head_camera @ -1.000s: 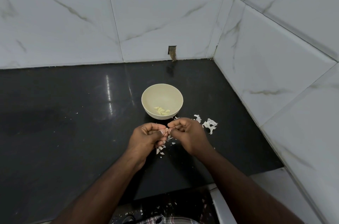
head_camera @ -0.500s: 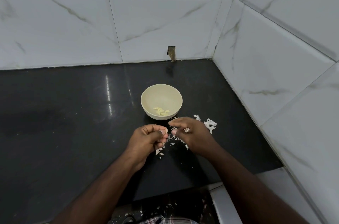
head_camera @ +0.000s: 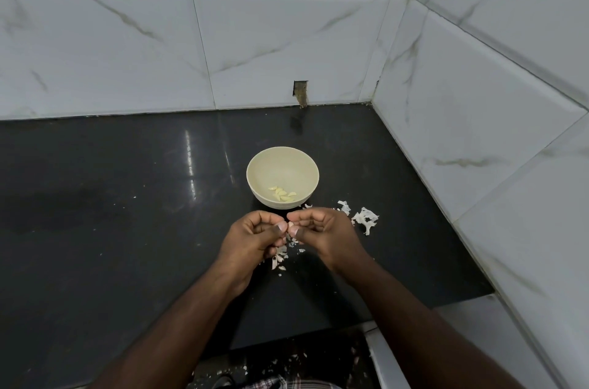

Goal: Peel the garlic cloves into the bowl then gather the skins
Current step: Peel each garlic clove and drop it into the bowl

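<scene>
A cream bowl (head_camera: 282, 165) stands on the black counter and holds several peeled garlic cloves (head_camera: 282, 194). Just in front of it my left hand (head_camera: 251, 240) and my right hand (head_camera: 325, 234) meet, fingers curled, and pinch one small garlic clove (head_camera: 290, 225) between their fingertips. White garlic skins (head_camera: 366, 218) lie to the right of my right hand. More skin scraps (head_camera: 280, 256) are scattered on the counter below and between my hands.
The black counter (head_camera: 127, 213) runs left and meets tiled walls (head_camera: 478, 133) at the back and right. Its front edge is near my forearms, with skin bits on the floor (head_camera: 280, 363) below.
My right hand moved back toward my left after pulling away with a piece of skin; both hands pinch the clove again. The bowl and the skin pile stay put.
</scene>
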### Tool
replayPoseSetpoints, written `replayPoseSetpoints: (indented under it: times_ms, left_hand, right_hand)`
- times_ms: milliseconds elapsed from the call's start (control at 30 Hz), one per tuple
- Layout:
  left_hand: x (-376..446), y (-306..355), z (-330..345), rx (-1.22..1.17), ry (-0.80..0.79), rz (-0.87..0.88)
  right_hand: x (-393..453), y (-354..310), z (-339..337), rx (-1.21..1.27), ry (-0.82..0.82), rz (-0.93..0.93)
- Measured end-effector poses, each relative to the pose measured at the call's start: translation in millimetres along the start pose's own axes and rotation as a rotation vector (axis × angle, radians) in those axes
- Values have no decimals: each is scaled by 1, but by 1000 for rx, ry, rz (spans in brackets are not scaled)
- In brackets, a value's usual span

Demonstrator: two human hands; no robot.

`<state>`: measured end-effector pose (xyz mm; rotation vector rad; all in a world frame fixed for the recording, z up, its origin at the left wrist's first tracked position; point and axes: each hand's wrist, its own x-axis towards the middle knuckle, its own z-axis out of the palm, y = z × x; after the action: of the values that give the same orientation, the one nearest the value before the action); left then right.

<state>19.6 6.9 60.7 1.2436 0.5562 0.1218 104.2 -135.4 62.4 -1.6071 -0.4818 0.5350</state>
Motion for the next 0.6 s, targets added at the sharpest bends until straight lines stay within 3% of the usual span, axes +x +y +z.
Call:
replayPoseSetpoints:
  times_ms: [400,600]
  left_hand:
    - [0,-1,2,-42,-53,-20]
    - [0,-2,0,-46,-40,-16]
  right_hand:
    - [1,2,6,-132,93,-73]
    - [1,-3,5,-39,63,16]
